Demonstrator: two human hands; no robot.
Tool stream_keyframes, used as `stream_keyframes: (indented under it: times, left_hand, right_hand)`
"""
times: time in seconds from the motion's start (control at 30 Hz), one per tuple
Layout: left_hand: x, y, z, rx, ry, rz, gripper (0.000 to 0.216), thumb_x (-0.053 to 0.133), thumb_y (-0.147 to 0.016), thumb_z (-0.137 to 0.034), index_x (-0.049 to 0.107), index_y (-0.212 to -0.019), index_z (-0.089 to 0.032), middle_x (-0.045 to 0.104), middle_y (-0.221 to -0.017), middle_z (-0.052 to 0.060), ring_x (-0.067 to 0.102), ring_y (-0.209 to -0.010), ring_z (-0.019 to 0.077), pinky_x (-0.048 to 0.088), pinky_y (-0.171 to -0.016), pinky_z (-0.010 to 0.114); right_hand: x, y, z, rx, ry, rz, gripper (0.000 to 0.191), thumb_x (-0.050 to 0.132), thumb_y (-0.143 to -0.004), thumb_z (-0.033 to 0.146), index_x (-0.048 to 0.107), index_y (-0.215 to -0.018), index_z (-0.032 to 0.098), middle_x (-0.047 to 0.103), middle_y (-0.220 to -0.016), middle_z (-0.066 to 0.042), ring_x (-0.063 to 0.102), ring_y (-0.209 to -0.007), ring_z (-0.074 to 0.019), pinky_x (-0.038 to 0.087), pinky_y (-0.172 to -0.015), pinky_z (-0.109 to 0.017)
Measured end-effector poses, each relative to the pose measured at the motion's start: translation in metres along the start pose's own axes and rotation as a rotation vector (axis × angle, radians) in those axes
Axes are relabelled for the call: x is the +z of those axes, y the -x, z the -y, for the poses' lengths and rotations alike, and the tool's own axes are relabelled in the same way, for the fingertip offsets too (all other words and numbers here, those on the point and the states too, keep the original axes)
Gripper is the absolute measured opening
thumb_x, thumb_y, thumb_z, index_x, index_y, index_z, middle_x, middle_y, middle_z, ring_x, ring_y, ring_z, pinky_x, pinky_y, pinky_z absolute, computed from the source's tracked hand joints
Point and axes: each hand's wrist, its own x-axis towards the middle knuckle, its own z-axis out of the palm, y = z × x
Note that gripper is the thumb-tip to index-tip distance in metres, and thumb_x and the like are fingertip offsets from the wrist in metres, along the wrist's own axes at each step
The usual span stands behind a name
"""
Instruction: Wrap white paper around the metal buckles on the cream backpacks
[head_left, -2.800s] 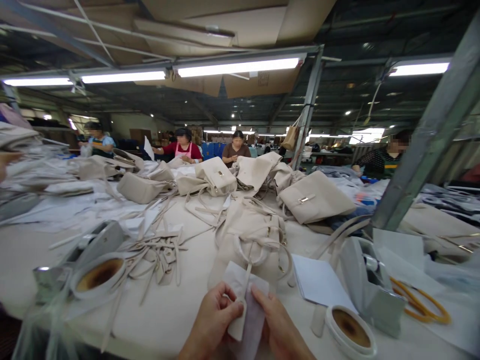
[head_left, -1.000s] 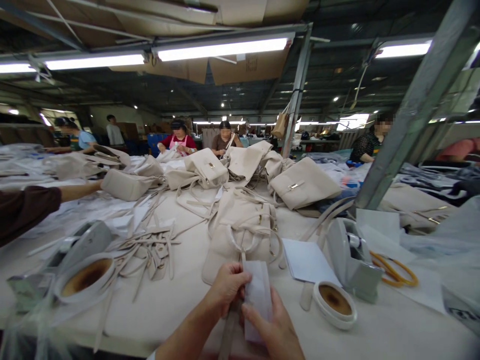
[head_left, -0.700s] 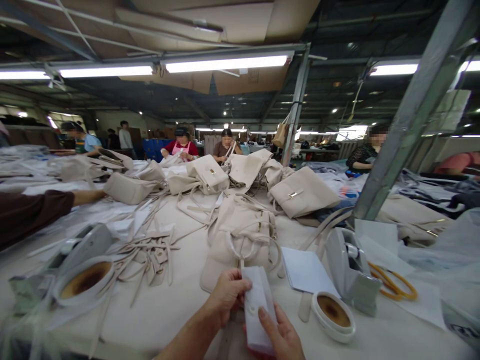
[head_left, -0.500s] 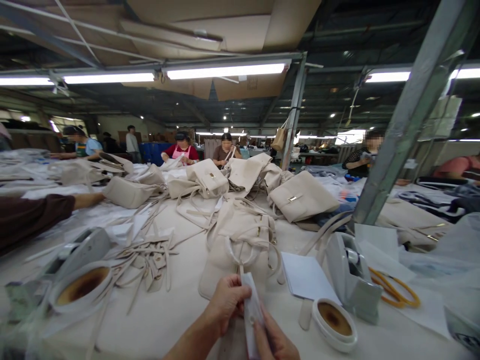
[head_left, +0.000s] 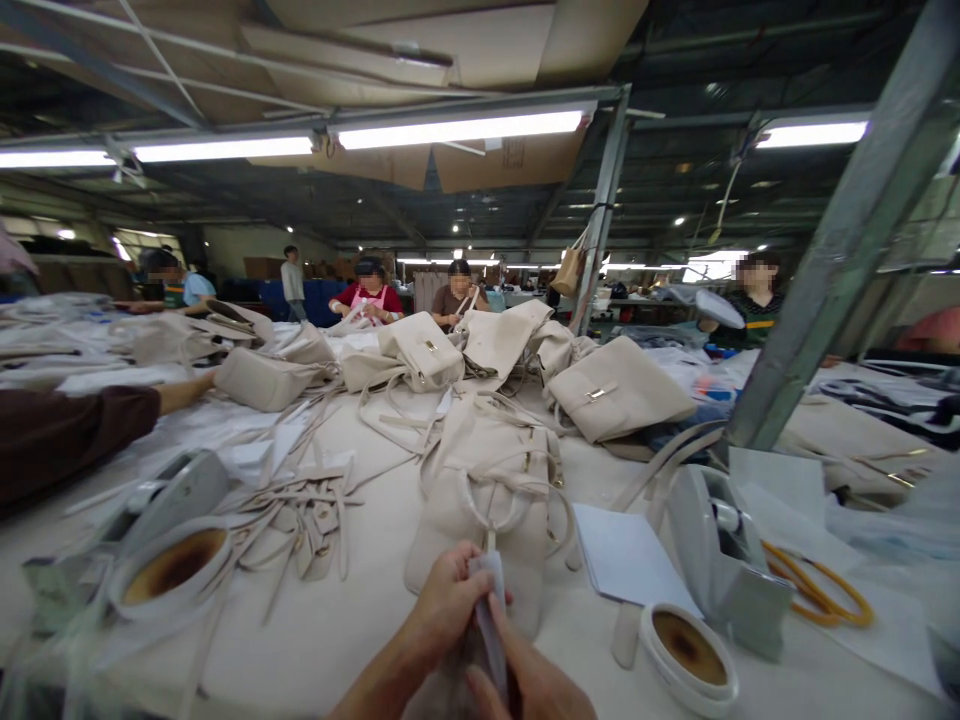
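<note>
The white paper wrap (head_left: 491,610) is folded narrow around the strap end, low at the table's near edge — folding looks nearly done. Left hand (head_left: 442,605) pinches it closed; right hand (head_left: 536,685) presses below. The beige bag (head_left: 491,480) behind lies unwrapped.

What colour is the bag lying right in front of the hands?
The handbag is a pale cream-beige, with small gold-coloured metal fittings. The head view, the only one, shows it.

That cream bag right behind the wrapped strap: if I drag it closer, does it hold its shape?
Probably not. The bag lies slumped and creased, so it looks soft and would likely fold. Its loose handles sprawl outward and may snag the paper stack beside it.
</note>
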Motion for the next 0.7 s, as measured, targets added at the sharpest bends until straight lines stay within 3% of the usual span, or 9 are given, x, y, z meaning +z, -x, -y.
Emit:
stream_keyframes:
  times: [0.07,0.17,0.23,0.33,0.43,0.53,0.63,0.7]
  left_hand:
    - [-0.004,-0.001,-0.005,-0.005,-0.035,-0.003,0.032,0.069,-0.059,-0.041,0.049,-0.071,-0.02,0.05,-0.051,-0.007,0.042,-0.044,0.0076,0.027,-0.043,0.021]
    - [-0.007,-0.001,-0.014,-0.031,-0.069,-0.009,0.03,0.071,-0.057,-0.039,0.052,-0.067,-0.018,0.048,-0.052,-0.007,0.039,-0.044,0.0067,0.025,-0.044,0.021]
    - [-0.009,-0.001,-0.018,-0.035,-0.072,0.005,0.03,0.071,-0.058,-0.04,0.053,-0.067,-0.018,0.046,-0.05,-0.008,0.036,-0.042,0.0062,0.023,-0.043,0.021]
    - [-0.01,-0.003,-0.014,-0.036,-0.032,-0.01,0.03,0.069,-0.06,-0.041,0.05,-0.066,-0.019,0.041,-0.045,-0.01,0.03,-0.04,0.0053,0.019,-0.042,0.021]
    - [-0.009,-0.007,-0.004,-0.025,0.036,-0.118,0.028,0.066,-0.061,-0.039,0.045,-0.067,-0.021,0.042,-0.045,-0.01,0.032,-0.04,0.0065,0.02,-0.041,0.02]
    - [-0.005,-0.008,0.004,0.111,-0.016,-0.24,0.022,0.062,-0.063,-0.032,0.043,-0.064,-0.022,0.044,-0.049,-0.008,0.038,-0.044,0.0084,0.027,-0.044,0.021]
    - [0.0,-0.001,0.007,0.261,-0.205,-0.332,0.01,0.057,-0.07,-0.027,0.053,-0.066,-0.019,0.055,-0.06,-0.002,0.05,-0.058,0.0128,0.039,-0.056,0.024]
    - [0.004,0.005,0.005,0.28,-0.277,-0.346,0.013,0.051,-0.074,-0.026,0.059,-0.07,-0.017,0.061,-0.068,0.002,0.056,-0.066,0.0162,0.042,-0.062,0.026]
  right_hand:
    - [-0.013,-0.011,0.016,0.065,-0.151,-0.021,0.05,0.076,-0.066,0.045,0.071,-0.114,0.031,0.076,-0.093,-0.004,0.068,-0.073,-0.0246,0.053,-0.062,-0.029]
    - [-0.024,-0.036,0.035,0.193,-0.317,-0.128,0.039,0.073,-0.067,0.052,0.076,-0.093,0.023,0.07,-0.068,-0.002,0.057,-0.056,-0.0176,0.045,-0.049,-0.027]
    - [-0.024,-0.053,0.042,0.254,-0.406,-0.051,0.037,0.075,-0.063,0.053,0.073,-0.08,0.019,0.06,-0.056,0.002,0.047,-0.047,-0.0126,0.034,-0.039,-0.023]
    - [-0.015,-0.067,0.045,0.289,-0.531,0.08,0.038,0.078,-0.06,0.052,0.067,-0.07,0.017,0.049,-0.049,0.006,0.037,-0.043,-0.0071,0.024,-0.037,-0.019]
    - [-0.006,-0.066,0.044,0.316,-0.612,0.092,0.041,0.078,-0.061,0.053,0.064,-0.069,0.016,0.05,-0.049,0.007,0.037,-0.044,-0.0055,0.024,-0.039,-0.017]
    - [-0.001,-0.06,0.045,0.354,-0.703,0.091,0.042,0.079,-0.061,0.054,0.064,-0.071,0.016,0.051,-0.05,0.007,0.037,-0.044,-0.005,0.025,-0.041,-0.017]
    - [0.002,-0.057,0.046,0.359,-0.765,0.066,0.042,0.081,-0.059,0.052,0.065,-0.072,0.016,0.052,-0.053,0.007,0.038,-0.046,-0.0046,0.028,-0.043,-0.016]
    - [0.003,-0.058,0.045,0.349,-0.77,0.051,0.043,0.082,-0.058,0.051,0.065,-0.074,0.016,0.054,-0.054,0.006,0.041,-0.047,-0.0051,0.03,-0.044,-0.016]
